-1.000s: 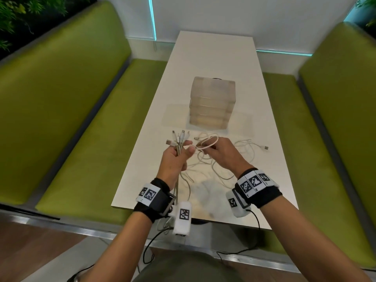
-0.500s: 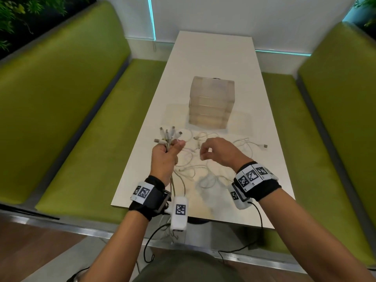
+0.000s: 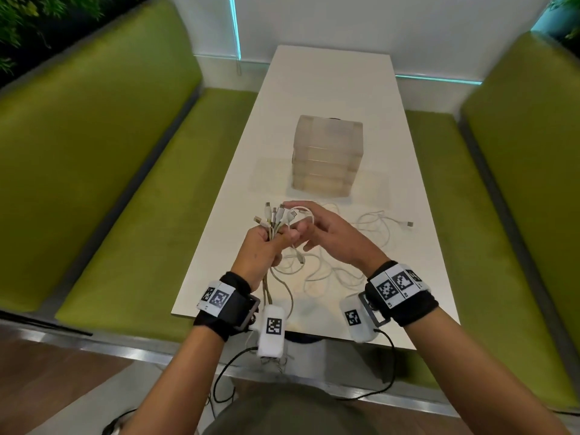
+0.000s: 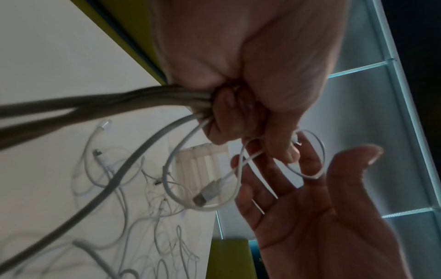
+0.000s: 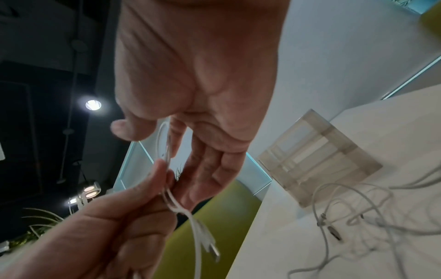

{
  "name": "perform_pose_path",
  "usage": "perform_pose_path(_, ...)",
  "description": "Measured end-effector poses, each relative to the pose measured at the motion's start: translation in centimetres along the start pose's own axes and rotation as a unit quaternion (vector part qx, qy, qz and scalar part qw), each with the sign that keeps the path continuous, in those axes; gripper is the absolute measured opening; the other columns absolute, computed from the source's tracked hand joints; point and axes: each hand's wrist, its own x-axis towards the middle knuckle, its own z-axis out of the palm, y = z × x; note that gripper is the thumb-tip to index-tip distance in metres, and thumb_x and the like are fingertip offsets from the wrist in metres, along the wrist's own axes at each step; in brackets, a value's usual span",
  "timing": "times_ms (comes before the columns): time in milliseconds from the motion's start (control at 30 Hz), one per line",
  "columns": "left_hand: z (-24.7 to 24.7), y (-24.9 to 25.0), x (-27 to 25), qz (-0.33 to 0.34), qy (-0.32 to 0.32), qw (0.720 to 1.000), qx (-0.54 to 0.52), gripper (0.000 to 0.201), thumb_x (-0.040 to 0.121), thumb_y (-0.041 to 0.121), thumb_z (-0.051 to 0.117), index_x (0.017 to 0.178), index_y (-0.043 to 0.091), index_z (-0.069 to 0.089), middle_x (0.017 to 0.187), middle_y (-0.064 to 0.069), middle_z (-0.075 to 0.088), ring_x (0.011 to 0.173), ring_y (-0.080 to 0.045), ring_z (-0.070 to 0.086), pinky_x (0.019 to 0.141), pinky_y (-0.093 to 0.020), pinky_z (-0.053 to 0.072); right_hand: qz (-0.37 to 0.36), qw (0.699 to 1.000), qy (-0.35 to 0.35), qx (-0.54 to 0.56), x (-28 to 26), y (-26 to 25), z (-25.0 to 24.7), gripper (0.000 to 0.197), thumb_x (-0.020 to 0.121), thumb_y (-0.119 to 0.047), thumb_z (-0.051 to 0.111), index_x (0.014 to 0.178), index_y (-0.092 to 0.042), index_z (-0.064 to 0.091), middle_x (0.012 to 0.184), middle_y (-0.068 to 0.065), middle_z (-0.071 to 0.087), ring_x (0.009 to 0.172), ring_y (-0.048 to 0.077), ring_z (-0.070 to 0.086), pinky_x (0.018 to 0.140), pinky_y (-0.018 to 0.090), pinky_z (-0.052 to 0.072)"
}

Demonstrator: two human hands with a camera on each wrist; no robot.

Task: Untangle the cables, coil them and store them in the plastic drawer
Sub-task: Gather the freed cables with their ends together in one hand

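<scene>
White cables [image 3: 276,219] stand bunched, plugs up, clenched in the left hand [image 3: 260,249], tails trailing onto the bench [image 3: 329,89]. Just beside, the right hand [image 3: 326,233], fingers loose, has one thin loop [image 4: 310,154] draped across them; the plastic drawer [image 3: 326,155] sits beyond, shut.

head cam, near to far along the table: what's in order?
left hand gripping the bundle of cables → loose cables on the white table → plastic drawer → wall.
</scene>
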Motion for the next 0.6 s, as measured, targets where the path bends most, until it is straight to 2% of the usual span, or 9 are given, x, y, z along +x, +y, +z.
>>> perform_pose_path(100, 0.0, -0.2, -0.3, -0.006, -0.024, 1.000, -0.004, 0.007, 0.086, 0.013, 0.068, 0.082, 0.008, 0.064, 0.057, 0.001, 0.037, 0.046, -0.010, 0.021, 0.042, -0.021, 0.020, 0.001, 1.000, 0.031, 0.002, -0.4, 0.4, 0.0, 0.027, 0.096, -0.024, 0.054, 0.123, -0.022, 0.055, 0.087, 0.005, 0.068, 0.069, 0.019, 0.066, 0.061, 0.027, 0.048)
perform_pose_path(167, -0.1, -0.3, -0.3, 0.001, -0.011, 1.000, -0.016, 0.021, 0.080, 0.019, 0.071, 0.094, 0.005, 0.065, 0.062, -0.005, 0.031, 0.046, -0.011, 0.019, 0.042, -0.021, 0.020, 0.015, 1.000, 0.022, 0.007, -0.8, 1.0, -0.2, 0.027, 0.095, -0.013, 0.055, 0.122, -0.018, 0.056, 0.083, 0.002, 0.067, 0.064, 0.018, 0.062, 0.057, 0.026, 0.044)
perform_pose_path(233, -0.5, -0.3, -0.2, 0.004, 0.023, 0.999, -0.034, 0.023, 0.081, 0.018, 0.070, 0.101, 0.010, 0.063, 0.061, -0.002, 0.028, 0.046, -0.009, 0.020, 0.042, -0.020, 0.021, 0.040, 0.999, -0.012, -0.010, -1.7, 1.5, -0.2, 0.028, 0.093, -0.009, 0.057, 0.120, -0.015, 0.057, 0.082, 0.001, 0.069, 0.065, 0.016, 0.061, 0.058, 0.024, 0.043)
perform_pose_path(267, -0.8, -0.3, -0.1, 0.005, 0.038, 0.998, -0.044, 0.022, 0.081, 0.020, 0.069, 0.101, 0.013, 0.063, 0.058, 0.003, 0.030, 0.046, -0.008, 0.020, 0.042, -0.020, 0.022, 0.059, 0.997, -0.037, -0.027, -2.2, 1.8, -0.1, 0.028, 0.092, -0.009, 0.058, 0.119, -0.015, 0.057, 0.084, 0.002, 0.071, 0.067, 0.015, 0.062, 0.060, 0.024, 0.045)
perform_pose_path(333, -1.3, -0.4, 0.1, 0.002, 0.052, 0.996, -0.068, 0.027, 0.079, 0.033, 0.066, 0.099, 0.014, 0.063, 0.053, 0.011, 0.030, 0.045, -0.006, 0.019, 0.043, -0.019, 0.020, 0.099, 0.988, -0.099, -0.063, -3.3, 2.5, 0.6, 0.028, 0.091, -0.012, 0.061, 0.118, -0.016, 0.058, 0.091, 0.006, 0.073, 0.073, 0.015, 0.065, 0.066, 0.026, 0.049)
perform_pose_path(400, -1.6, -0.2, 0.2, -0.006, 0.041, 0.994, -0.105, 0.042, 0.079, 0.050, 0.056, 0.097, 0.012, 0.060, 0.053, 0.011, 0.024, 0.044, -0.006, 0.016, 0.042, -0.020, 0.015, 0.129, 0.969, -0.179, -0.112, -4.3, 3.6, 2.0, 0.031, 0.090, -0.016, 0.063, 0.120, -0.017, 0.058, 0.100, 0.007, 0.072, 0.082, 0.018, 0.067, 0.076, 0.029, 0.052)
perform_pose_path(467, -1.6, 0.0, 0.3, -0.034, 0.025, 0.988, -0.147, 0.060, 0.079, 0.067, 0.039, 0.092, 0.012, 0.056, 0.053, 0.009, 0.022, 0.042, -0.005, 0.015, 0.039, -0.020, 0.013, 0.152, 0.940, -0.247, -0.178, -5.3, 4.5, 3.6, 0.039, 0.088, -0.020, 0.065, 0.125, -0.019, 0.056, 0.111, 0.002, 0.069, 0.093, 0.012, 0.063, 0.084, 0.023, 0.047)
perform_pose_path(533, -1.4, 0.2, 0.4, -0.052, 0.008, 0.983, -0.179, 0.069, 0.081, 0.074, 0.025, 0.087, 0.012, 0.054, 0.052, 0.007, 0.023, 0.040, -0.005, 0.014, 0.037, -0.021, 0.011, 0.171, 0.930, -0.269, -0.185, -6.0, 4.9, 5.0, 0.048, 0.085, -0.019, 0.068, 0.130, -0.021, 0.051, 0.118, -0.002, 0.066, 0.102, 0.007, 0.058, 0.089, 0.019, 0.042)
perform_pose_path(600, -1.3, 0.2, 0.4, -0.061, 0.005, 0.981, -0.187, 0.070, 0.087, 0.072, 0.019, 0.083, 0.012, 0.054, 0.052, 0.006, 0.023, 0.039, -0.006, 0.014, 0.037, -0.020, 0.012, 0.187, 0.935, -0.265, -0.141, -6.4, 5.3, 5.9, 0.051, 0.083, -0.016, 0.070, 0.129, -0.021, 0.048, 0.123, 0.001, 0.064, 0.110, 0.013, 0.059, 0.099, 0.030, 0.046)
